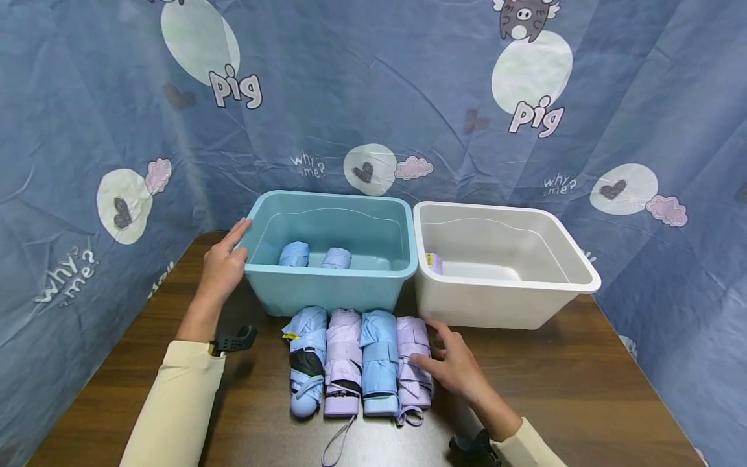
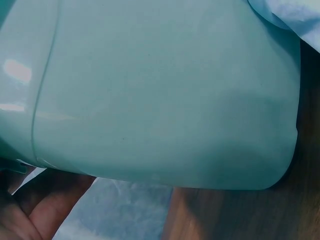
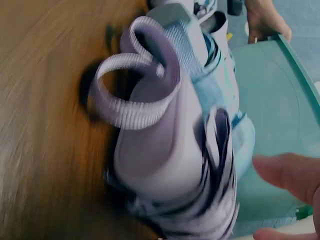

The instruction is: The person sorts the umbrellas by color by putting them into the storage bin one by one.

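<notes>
My left hand [image 1: 224, 263] rests against the left rim of a teal plastic bin [image 1: 327, 290], its fingers fairly straight. Two folded blue umbrellas [image 1: 294, 254] lie inside that bin. In front stand four... several folded umbrellas in a row: a blue one [image 1: 307, 363], a lilac one [image 1: 343, 347], a lighter blue one [image 1: 380, 363] and a lilac one with a wrist loop [image 1: 414, 337] at the right end. Beside this last one is my right hand [image 1: 458, 364], thumb and fingers spread apart. The right wrist view shows the loop [image 3: 132, 112] and the thumb [image 3: 287, 175] above the umbrella.
A white plastic bin [image 1: 496, 301] stands right of the teal one, with a lilac umbrella [image 1: 434, 263] partly visible inside. Both bins sit at the back of the wooden table [image 1: 560, 376], before a blue patterned cloth [image 1: 373, 84].
</notes>
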### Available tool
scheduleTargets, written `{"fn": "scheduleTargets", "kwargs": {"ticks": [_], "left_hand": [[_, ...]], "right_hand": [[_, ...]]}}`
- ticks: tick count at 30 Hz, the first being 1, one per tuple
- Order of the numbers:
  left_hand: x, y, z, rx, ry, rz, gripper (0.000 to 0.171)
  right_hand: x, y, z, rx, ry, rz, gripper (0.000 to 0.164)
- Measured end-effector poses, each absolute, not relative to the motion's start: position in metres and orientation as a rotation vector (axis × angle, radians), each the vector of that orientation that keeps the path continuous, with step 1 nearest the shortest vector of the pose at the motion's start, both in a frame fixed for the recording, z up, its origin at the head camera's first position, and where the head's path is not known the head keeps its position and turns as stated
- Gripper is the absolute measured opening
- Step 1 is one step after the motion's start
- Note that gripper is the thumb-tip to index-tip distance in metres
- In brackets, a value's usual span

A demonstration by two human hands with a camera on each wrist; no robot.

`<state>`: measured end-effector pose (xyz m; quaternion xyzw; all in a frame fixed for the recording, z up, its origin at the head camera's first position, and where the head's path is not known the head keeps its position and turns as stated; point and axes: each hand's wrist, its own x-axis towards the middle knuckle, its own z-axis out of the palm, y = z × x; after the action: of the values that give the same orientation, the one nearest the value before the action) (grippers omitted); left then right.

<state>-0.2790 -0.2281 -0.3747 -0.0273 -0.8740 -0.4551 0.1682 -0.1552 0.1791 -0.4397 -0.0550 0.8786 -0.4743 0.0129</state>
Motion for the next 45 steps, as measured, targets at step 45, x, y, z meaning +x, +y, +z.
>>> {"fn": "scheduleTargets", "kwargs": {"ticks": [45], "left_hand": [[-0.276, -0.227, -0.371, -0.060, -2.514, -1.311, 0.060]], "right_hand": [[-0.167, 0.170, -0.448, -0.165, 2.554, -1.632, 0.038]]}}
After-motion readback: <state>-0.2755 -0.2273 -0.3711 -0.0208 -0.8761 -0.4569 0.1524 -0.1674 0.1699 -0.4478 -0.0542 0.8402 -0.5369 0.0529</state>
